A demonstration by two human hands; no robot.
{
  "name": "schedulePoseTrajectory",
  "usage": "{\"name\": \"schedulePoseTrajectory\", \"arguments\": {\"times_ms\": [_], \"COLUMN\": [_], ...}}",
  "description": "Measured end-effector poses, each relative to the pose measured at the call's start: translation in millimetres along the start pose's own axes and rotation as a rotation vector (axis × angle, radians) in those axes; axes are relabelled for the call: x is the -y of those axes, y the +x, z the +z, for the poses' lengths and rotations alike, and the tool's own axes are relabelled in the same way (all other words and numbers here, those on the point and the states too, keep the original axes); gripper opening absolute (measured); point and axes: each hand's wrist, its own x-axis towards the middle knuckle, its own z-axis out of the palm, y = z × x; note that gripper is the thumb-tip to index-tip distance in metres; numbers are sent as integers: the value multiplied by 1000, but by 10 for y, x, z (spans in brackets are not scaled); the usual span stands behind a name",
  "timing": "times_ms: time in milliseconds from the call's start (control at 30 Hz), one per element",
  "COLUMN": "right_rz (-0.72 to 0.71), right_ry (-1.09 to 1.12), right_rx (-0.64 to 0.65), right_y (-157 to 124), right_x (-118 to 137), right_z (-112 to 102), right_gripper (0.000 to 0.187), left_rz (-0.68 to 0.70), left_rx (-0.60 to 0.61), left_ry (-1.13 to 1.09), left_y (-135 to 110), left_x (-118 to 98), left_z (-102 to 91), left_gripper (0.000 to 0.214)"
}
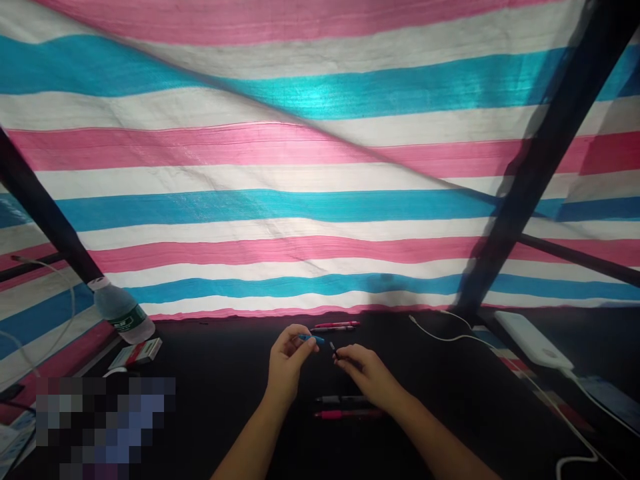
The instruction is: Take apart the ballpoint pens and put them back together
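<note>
Blue pen piece (319,340) sits pinched in the left hand (286,360), above the black tabletop (215,380), toward its far edge; the right hand (369,375) grips a slim dark piece (333,348) just apart. Light pinches, facing ends uncovered, should steady both. Striped tarpaulin (300,207) hangs beyond that edge.

A pen barrel (314,339) in the left hand (285,363) is left of a pen part (333,347) in the right hand (367,373). Behind the hands, two pens (345,325) lie on the tabletop (215,380); another pair of pens (343,415) lies nearer the person. A bottle (123,313) is at far left, a box (137,355) before it. A corded device (530,338) lies at right. A tarpaulin (300,207) hangs behind the tabletop.
</note>
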Motion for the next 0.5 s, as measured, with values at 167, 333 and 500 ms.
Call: {"name": "schedulePoseTrajectory", "arguments": {"times_ms": [167,333,500], "right_rz": [3,-10,-26], "right_ry": [40,11,-28], "right_rx": [-57,-80,-61], "right_y": [17,13,7], "right_x": [-7,6,38], "right_z": [-8,-30,-45], "right_gripper": [17,20,21], "left_rz": [-85,-268,-227], "left_rx": [-70,-9,-3], "left_ry": [-234,-329,-231], "left_y": [43,47,55], "left_x": [-27,1,90], "left_z": [14,37,52], "left_gripper": [23,32,27]}}
